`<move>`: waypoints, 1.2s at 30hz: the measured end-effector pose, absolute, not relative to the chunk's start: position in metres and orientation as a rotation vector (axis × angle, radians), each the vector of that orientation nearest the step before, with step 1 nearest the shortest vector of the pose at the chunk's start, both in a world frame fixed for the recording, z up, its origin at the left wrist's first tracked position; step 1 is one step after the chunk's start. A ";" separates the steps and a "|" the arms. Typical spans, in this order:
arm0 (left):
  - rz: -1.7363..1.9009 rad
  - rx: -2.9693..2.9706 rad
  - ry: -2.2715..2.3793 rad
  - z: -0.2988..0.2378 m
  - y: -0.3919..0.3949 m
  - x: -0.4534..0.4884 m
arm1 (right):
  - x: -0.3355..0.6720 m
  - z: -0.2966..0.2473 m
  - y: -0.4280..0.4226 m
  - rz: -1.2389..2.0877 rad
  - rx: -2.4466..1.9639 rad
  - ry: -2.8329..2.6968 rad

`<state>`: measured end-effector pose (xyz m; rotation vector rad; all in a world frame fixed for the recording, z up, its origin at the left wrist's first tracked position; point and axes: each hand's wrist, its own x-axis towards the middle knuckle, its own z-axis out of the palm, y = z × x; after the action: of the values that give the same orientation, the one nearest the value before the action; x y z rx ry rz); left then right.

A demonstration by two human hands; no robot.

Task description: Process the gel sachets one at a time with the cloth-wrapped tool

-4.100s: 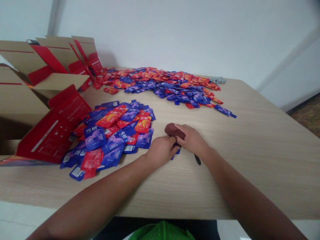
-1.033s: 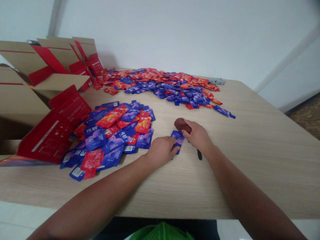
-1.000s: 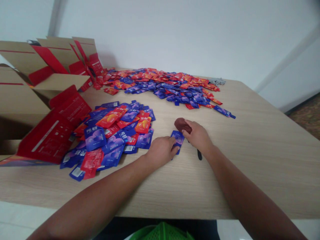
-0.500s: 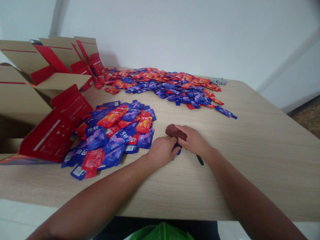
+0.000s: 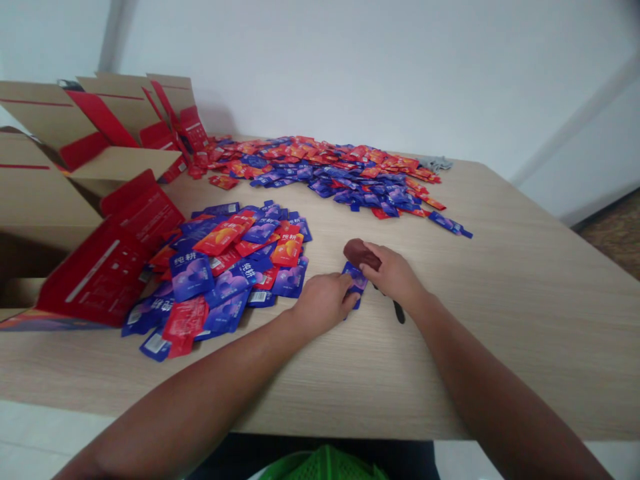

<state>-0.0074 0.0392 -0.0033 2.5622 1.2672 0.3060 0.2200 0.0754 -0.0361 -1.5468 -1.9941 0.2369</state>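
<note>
My left hand (image 5: pixel 327 300) rests on the table with its fingers pressed on a small blue-purple sachet (image 5: pixel 356 275), which lies flat. My right hand (image 5: pixel 393 270) is closed around a maroon, rounded object (image 5: pixel 359 252); its exact kind does not show. It is just above and to the right of the sachet. From under the right hand a thin black piece (image 5: pixel 399 312) sticks out toward me, and I cannot tell whether it belongs to the maroon object. Left of my hands lies a heap of blue and red sachets (image 5: pixel 235 257).
Open cardboard boxes (image 5: pixel 120 257) with red flaps stand on the left. A long pile of red and blue sachets (image 5: pixel 320 167) stretches along the back by the wall, with a single blue sachet (image 5: pixel 450 225) at its right end. A grey cloth (image 5: pixel 435 162) lies behind it.
My right hand has moved a little to the right and away from my left hand with the maroon object, uncovering the blue sachet. My left hand has stayed nearly in place.
</note>
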 end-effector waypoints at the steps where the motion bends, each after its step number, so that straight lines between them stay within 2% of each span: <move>1: 0.304 2.561 1.270 -0.003 0.039 -0.007 | 0.221 -0.036 0.076 0.234 -1.553 -1.993; 14: 0.326 2.566 1.261 -0.004 0.039 -0.008 | 0.210 -0.015 0.061 0.143 -1.426 -1.929; 19: 0.317 2.547 1.269 -0.004 0.039 -0.007 | 0.204 -0.016 0.058 0.278 -1.299 -2.152; 28: 0.331 2.548 1.253 -0.004 0.040 -0.008 | 0.206 -0.024 0.063 0.373 -1.382 -2.190; 36: 0.314 2.568 1.261 -0.006 0.040 -0.007 | 0.222 -0.037 0.076 0.212 -1.573 -2.003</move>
<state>-0.0074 0.0399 -0.0057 2.5676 1.2612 0.3141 0.2216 0.0761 -0.0368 -1.5729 -2.0031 0.2116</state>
